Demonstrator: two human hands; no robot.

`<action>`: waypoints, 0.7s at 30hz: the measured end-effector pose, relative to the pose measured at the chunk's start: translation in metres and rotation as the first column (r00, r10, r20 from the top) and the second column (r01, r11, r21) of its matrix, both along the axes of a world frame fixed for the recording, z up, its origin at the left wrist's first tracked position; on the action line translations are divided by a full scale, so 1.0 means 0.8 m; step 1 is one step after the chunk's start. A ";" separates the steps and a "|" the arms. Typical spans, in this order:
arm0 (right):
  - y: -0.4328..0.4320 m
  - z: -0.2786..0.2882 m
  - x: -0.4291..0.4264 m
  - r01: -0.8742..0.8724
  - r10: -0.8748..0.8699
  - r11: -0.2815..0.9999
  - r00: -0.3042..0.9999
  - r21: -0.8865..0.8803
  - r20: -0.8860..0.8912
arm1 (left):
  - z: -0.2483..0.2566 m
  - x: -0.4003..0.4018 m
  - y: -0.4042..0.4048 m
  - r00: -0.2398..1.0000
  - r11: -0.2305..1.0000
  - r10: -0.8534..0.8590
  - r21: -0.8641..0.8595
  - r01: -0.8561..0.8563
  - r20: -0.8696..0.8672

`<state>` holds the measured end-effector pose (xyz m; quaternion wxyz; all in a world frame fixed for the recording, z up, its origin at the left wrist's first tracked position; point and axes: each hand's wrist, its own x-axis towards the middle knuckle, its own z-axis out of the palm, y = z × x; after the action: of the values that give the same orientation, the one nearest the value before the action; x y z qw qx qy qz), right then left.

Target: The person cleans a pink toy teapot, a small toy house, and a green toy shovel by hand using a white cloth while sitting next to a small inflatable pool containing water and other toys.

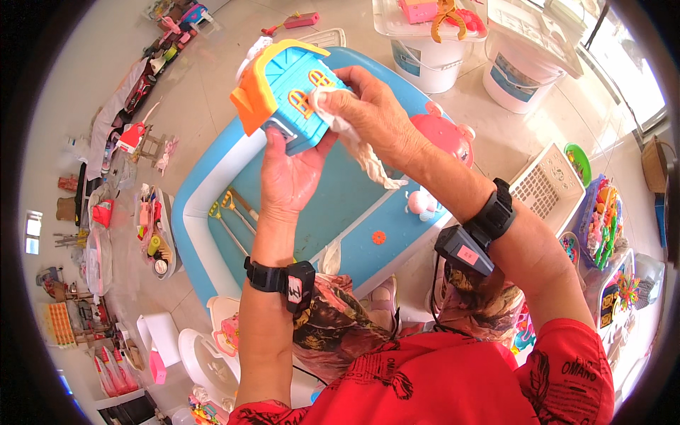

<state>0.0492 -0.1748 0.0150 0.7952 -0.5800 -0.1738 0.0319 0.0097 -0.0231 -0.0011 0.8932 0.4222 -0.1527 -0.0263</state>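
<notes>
My left hand [291, 175] holds a blue plastic toy house [297, 79] from below, tilted, with its orange roof edge [255, 103] to the left. Against the wall, beside the orange arched windows [300, 103], my right hand [372, 109] presses a crumpled white cloth [366, 154]. The cloth's loose end hangs down from my fingers. Below both hands lies a blue and white inflatable pool [202, 159] with shallow water in it. Two yellow-handled toy tools [227, 201] lie in the water at its left side.
On the pool's near rim are an orange disc [378, 237], a pink toy [421, 202] and a pale cloth [330, 257]. A red toy [443, 135] stands at the right rim. Lidded white buckets [427, 61] and a cream crate [547, 191] stand to the right; a toy-filled tub [169, 234] sits left.
</notes>
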 end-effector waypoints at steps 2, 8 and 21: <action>-0.008 -0.005 0.008 0.045 -0.041 0.997 0.996 0.055 -0.084 | -0.005 -0.001 -0.008 0.999 1.000 -0.021 0.011 0.021 -0.031; -0.011 -0.006 0.011 0.093 -0.096 0.991 0.995 -0.100 -0.024 | -0.013 0.007 -0.005 0.984 0.982 -0.154 -0.122 0.142 -0.089; -0.023 0.000 0.016 -0.017 0.019 0.998 0.999 0.064 -0.038 | -0.010 0.007 -0.012 0.982 0.981 -0.184 -0.077 0.180 -0.052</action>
<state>0.0617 -0.1935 0.0147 0.8162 -0.5520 -0.1646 0.0446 0.0157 -0.0324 -0.0087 0.9057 0.3731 -0.1651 -0.1147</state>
